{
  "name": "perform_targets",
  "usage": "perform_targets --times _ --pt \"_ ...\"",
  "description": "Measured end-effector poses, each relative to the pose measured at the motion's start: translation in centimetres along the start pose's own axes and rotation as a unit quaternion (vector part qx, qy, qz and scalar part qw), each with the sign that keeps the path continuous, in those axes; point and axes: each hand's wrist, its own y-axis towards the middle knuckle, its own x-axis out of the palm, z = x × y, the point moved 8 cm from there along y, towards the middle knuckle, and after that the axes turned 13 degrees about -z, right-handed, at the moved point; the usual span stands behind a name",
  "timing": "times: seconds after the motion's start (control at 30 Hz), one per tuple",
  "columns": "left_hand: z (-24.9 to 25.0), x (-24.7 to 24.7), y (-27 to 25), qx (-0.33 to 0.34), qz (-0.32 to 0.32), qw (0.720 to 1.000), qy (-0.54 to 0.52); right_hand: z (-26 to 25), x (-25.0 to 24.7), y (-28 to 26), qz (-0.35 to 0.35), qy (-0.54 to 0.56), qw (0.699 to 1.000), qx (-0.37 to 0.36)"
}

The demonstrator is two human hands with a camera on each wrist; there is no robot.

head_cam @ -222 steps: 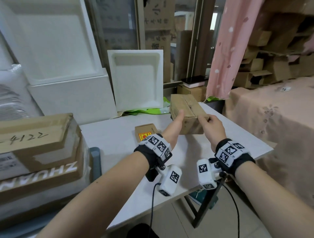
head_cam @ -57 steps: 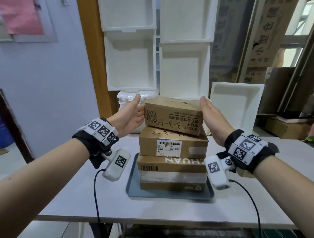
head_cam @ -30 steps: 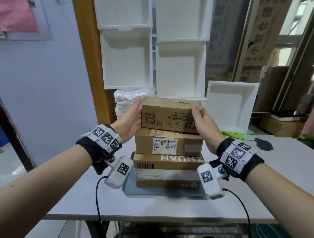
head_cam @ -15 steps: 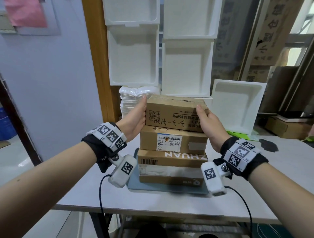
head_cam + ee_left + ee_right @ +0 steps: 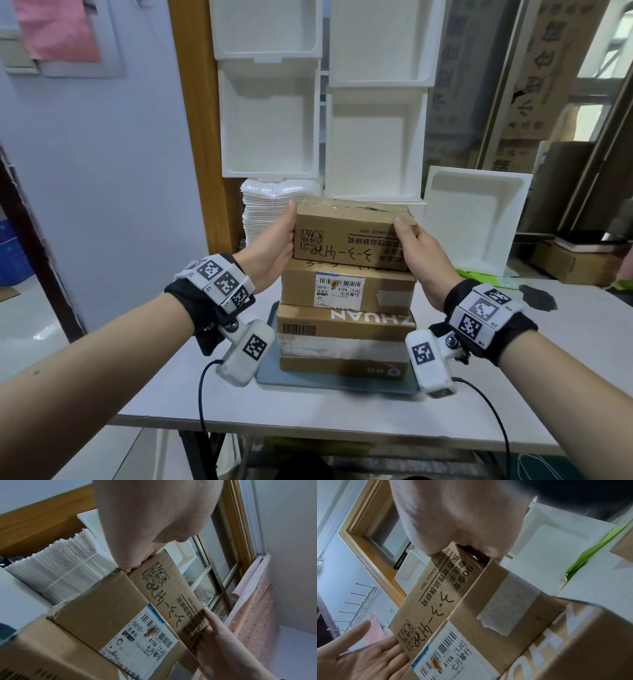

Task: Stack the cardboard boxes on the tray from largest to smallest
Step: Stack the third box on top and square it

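Observation:
Three cardboard boxes stand stacked on a grey-blue tray [image 5: 269,375] on the white table. The widest box [image 5: 342,339], printed ZHUAN, is at the bottom, and a labelled box [image 5: 387,291] lies on it. The top box [image 5: 349,236], with handwriting on its front, rests on the labelled box [image 5: 102,609]. My left hand [image 5: 274,246] presses flat against the top box's left end, fingers straight as seen in the right wrist view [image 5: 359,655]. My right hand [image 5: 418,253] grips its right end, thumb on the front face [image 5: 210,616] and fingers hidden behind.
White foam trays [image 5: 267,120] are stacked against the wall close behind the boxes, with a pile of white foam sheets [image 5: 263,209] at back left. Another foam tray [image 5: 476,219] leans at back right, beside a cardboard box [image 5: 575,263]. The table's front edge [image 5: 342,435] is near me.
The top box, carried here from another table, has come down from a tilted hold above the stack onto the labelled box. My right thumb has come round onto its front.

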Motion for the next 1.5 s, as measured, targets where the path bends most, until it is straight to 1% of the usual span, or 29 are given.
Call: perform_targets --times 0.2,0.4,0.57,0.7,0.77,1.03,1.1,1.3,1.5 --pt "0.6 0.0 -0.3 0.004 0.009 1.0 0.005 0.0 0.0 -0.1 -0.008 -0.001 1.0 -0.003" --pt "1.5 -1.6 -0.1 -0.008 0.06 0.998 0.021 -0.6 -0.7 -0.3 0.004 -0.043 0.999 -0.003" --pt "0.2 -0.9 -0.1 -0.018 0.033 0.999 -0.001 -0.4 0.0 -0.4 -0.015 -0.038 0.999 -0.005" --pt "0.2 0.0 -0.6 -0.017 0.044 0.999 0.004 -0.2 0.4 -0.3 -0.012 -0.036 0.999 -0.004" --pt "0.2 0.2 -0.7 -0.015 0.039 0.999 0.001 -0.2 0.5 -0.5 -0.011 -0.035 0.999 -0.002" --pt "0.3 -0.4 -0.5 -0.014 0.049 0.999 -0.006 0.0 0.0 -0.4 -0.005 -0.041 0.999 0.007" --pt "0.9 -0.7 -0.3 -0.011 0.057 0.998 0.0 0.1 -0.2 -0.5 -0.004 -0.043 0.999 0.015" --pt "4.6 -0.6 -0.4 0.023 0.09 0.995 0.042 -1.1 -1.6 -0.9 0.012 -0.043 0.999 0.016" --pt "7.9 1.7 -0.2 0.057 0.071 0.994 0.056 -3.2 -3.2 -2.0 0.03 -0.054 0.998 0.006"
